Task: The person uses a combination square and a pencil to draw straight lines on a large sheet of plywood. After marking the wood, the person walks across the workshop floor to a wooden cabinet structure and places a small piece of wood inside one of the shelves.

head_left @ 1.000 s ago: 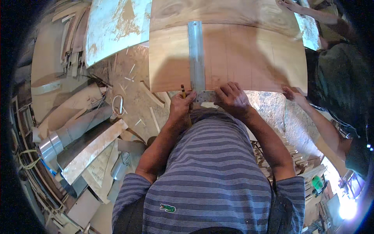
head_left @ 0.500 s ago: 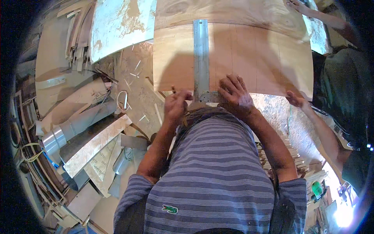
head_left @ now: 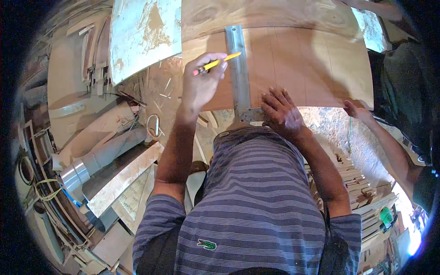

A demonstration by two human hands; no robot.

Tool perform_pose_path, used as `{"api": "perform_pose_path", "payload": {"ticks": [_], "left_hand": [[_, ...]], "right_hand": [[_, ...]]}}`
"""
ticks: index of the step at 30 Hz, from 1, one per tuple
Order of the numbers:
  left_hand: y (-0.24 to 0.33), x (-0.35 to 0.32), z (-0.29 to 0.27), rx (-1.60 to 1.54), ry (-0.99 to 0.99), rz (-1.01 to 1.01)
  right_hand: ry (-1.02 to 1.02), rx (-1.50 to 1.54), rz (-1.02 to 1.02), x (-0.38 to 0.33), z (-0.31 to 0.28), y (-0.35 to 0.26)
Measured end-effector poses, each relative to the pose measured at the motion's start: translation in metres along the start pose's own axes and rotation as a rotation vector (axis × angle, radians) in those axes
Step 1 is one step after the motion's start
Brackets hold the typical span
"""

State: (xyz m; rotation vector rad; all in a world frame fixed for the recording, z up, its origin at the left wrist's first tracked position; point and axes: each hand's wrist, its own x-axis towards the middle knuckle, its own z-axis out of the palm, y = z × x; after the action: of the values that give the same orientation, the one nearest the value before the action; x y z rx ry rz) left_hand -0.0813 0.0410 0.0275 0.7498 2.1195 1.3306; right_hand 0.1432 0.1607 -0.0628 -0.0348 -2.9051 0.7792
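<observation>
My left hand (head_left: 200, 85) is raised over the plywood sheet (head_left: 316, 50) and pinches a yellow pencil (head_left: 211, 65) with a pink eraser end. The pencil's other end points right, over the blade of a metal square (head_left: 241, 87). That blade lies across the reddish-brown sheet, and its short stock sits at the edge nearest me. My right hand (head_left: 283, 112) rests on this near edge beside the stock, fingers stretched forward on the wood; its palm side is hidden. Several thin pencil lines run across the sheet to the right of the blade.
At the right, another person's hand (head_left: 357, 111) touches the sheet's near corner; a second arm (head_left: 376, 7) reaches in at the far right. To the left lie a grey pipe (head_left: 98, 158), long board offcuts (head_left: 123, 178) and scrap strips. Stacked wood pieces (head_left: 353, 183) stand at lower right.
My left hand has moved up and forward from the near edge to above the blade, and the pencil now shows clearly. My right hand stays beside the square's stock.
</observation>
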Motion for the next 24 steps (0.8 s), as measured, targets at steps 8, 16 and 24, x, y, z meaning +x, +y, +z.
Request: {"api": "perform_pose_path", "payload": {"ticks": [8,16,24], "left_hand": [[-0.001,0.050,0.002,0.191,0.024,0.036],[0.008,0.056,0.015,0.393,-0.080,0.181],[-0.005,0.092,0.000,0.353,0.076,0.180]], "right_hand": [[0.034,-0.006,0.018,-0.004,0.006,0.000],[0.000,0.025,0.048,0.000,-0.003,-0.005],[0.024,-0.010,0.032,-0.003,0.003,-0.002]]}}
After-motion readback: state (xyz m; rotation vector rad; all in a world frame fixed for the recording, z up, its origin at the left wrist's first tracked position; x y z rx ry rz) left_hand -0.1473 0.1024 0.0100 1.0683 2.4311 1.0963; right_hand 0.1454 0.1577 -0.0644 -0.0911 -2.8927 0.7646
